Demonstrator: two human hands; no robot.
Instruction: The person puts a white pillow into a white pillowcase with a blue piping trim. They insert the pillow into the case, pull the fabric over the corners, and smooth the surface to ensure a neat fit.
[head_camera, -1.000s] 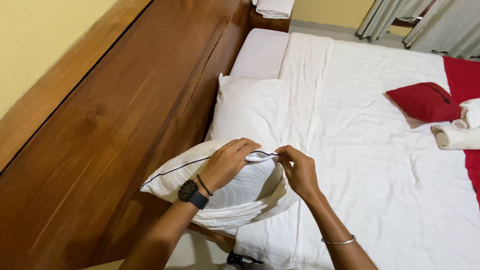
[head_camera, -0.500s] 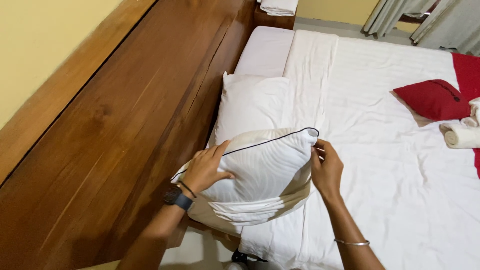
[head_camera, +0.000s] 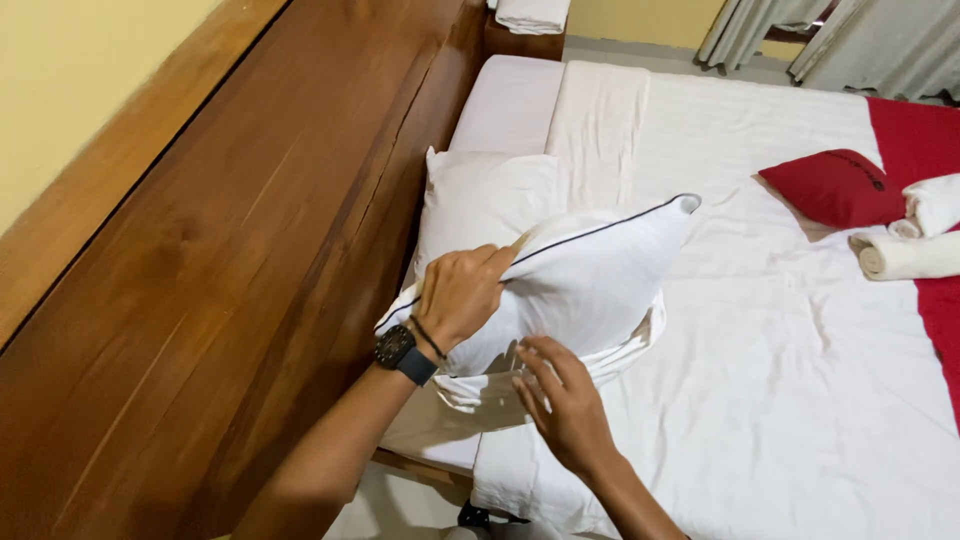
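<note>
Head view: my left hand (head_camera: 462, 292) pinches the top edge of the pillow (head_camera: 590, 280), fingers closed on the dark-piped seam. Watch (head_camera: 404, 353) on that wrist. My right hand (head_camera: 565, 400) is under the pillow's lower edge, fingers spread and loosely curled, touching the bunched white case fabric (head_camera: 480, 390) hanging below it; can't tell if it actually grips anything. The pillow is held up off the bed (head_camera: 780, 400), tilted, one corner pointing up and right, near the headboard (head_camera: 250, 270). A second white pillow (head_camera: 480, 200) stands against the headboard just behind it. Red cushion (head_camera: 825, 188) lies on the sheet well to the right, with rolled white towels (head_camera: 915, 240) just beside it. Folded white cloth (head_camera: 532, 14) sits at the top, past the bed's far end.
</note>
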